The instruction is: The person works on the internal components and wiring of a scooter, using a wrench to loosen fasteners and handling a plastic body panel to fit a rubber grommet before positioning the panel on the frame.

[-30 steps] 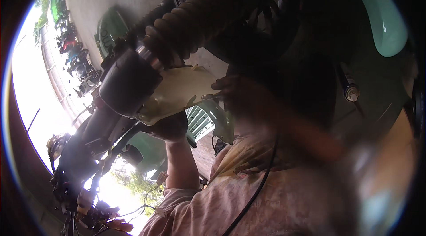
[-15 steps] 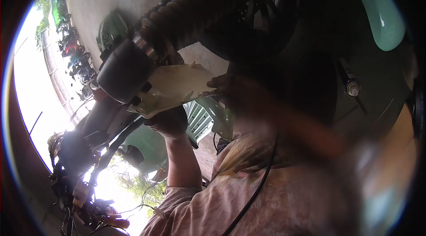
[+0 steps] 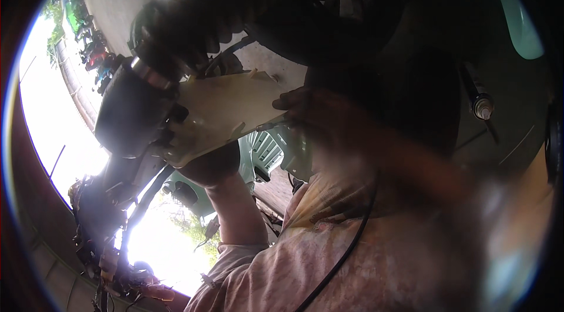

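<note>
A pale, translucent plastic panel lies tilted beside a dark cylinder on a motorbike's underside. My right hand closes its fingers on the panel's right edge; shadow darkens this hand. From below, my left hand reaches up behind the lower edge of the panel. It touches or lies close against it, and its fingers are hidden there. A ribbed, dark rubber sleeve runs above the panel, with a metal band near the cylinder.
Green body parts sit below the panel, one of them slatted. A dark spoked wheel stands at the top. On the right are a spray can and a green shell piece. Tangled wiring hangs at lower left.
The view has shifted, so the cylinder and panel sit further left and the spray can lower right. Both hands stay at the panel, the right on its edge.
</note>
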A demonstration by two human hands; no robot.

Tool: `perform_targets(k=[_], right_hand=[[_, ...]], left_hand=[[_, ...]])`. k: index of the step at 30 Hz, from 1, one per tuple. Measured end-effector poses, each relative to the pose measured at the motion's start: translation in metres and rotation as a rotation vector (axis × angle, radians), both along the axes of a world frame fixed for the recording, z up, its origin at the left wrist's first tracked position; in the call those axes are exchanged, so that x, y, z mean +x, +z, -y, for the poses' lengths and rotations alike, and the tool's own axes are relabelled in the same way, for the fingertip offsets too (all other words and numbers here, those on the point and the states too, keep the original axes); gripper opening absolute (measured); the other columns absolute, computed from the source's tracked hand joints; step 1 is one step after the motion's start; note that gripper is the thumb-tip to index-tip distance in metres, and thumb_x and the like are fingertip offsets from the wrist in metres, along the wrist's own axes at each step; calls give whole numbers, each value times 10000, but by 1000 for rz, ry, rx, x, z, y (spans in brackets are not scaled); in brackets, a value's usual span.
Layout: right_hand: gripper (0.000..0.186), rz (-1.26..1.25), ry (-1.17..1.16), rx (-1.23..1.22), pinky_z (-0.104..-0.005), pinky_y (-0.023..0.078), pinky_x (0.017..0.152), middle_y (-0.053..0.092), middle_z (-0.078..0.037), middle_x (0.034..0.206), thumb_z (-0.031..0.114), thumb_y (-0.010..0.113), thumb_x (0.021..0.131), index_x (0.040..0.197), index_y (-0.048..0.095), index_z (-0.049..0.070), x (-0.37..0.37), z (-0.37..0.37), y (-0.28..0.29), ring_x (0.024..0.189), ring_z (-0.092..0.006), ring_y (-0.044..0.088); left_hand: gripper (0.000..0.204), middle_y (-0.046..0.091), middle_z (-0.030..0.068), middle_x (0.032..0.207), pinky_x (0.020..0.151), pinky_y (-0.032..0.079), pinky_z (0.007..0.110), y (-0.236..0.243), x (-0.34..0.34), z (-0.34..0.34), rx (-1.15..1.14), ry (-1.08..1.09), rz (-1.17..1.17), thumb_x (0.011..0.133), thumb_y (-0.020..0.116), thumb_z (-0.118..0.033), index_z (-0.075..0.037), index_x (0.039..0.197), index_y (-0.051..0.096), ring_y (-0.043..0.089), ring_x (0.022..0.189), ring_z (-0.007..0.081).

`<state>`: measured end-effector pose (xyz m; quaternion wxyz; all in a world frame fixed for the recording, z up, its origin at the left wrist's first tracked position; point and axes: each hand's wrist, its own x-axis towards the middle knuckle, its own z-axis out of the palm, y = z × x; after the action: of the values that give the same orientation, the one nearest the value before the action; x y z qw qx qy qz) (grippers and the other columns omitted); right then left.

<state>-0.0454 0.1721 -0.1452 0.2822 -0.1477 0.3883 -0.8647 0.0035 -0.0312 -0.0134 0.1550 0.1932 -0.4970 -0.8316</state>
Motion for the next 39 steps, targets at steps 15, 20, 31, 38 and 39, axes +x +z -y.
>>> perform_targets(k=[15, 20, 31, 38, 39], right_hand=[[253, -492, -167, 330, -373, 524, 815, 621, -118, 1039, 99, 683, 804, 1029, 590, 33, -9, -23, 23, 960, -277, 610], [214, -383, -145, 256, -363, 517, 831, 625, -127, 1033, 98, 656, 832, 1026, 599, 25, -7, -8, 6, 972, -278, 608], [173, -225, -157, 126, -357, 518, 844, 626, -98, 1052, 98, 628, 858, 1013, 598, 26, 3, 11, -5, 988, -255, 608], [172, -207, -149, 120, -355, 519, 839, 618, -107, 1055, 95, 624, 860, 1019, 603, 34, 3, 13, -10, 993, -260, 607], [171, -243, -160, 147, -354, 520, 837, 617, -108, 1054, 94, 623, 860, 1020, 606, 35, 2, 9, -6, 992, -261, 607]], left_hand=[[568, 347, 87, 1436, 1103, 182, 517, 3, -6, -2, -10, 41, 65, 973, 237, -492, -143, 1417, 298, 304, 1338, 266], [552, 359, 76, 1431, 1105, 176, 518, 0, -15, -7, 4, 72, 79, 977, 239, -480, -148, 1412, 312, 306, 1338, 262], [477, 409, 28, 1407, 1117, 131, 520, 10, -25, -24, -4, -51, 132, 979, 283, -427, -175, 1362, 414, 303, 1343, 259], [479, 429, 24, 1387, 1117, 145, 505, 6, -29, -22, 54, -92, 92, 972, 297, -425, -167, 1354, 429, 314, 1332, 261], [476, 430, 28, 1384, 1117, 151, 500, 6, -30, -22, 80, -140, 73, 972, 300, -418, -162, 1351, 431, 319, 1327, 260]])
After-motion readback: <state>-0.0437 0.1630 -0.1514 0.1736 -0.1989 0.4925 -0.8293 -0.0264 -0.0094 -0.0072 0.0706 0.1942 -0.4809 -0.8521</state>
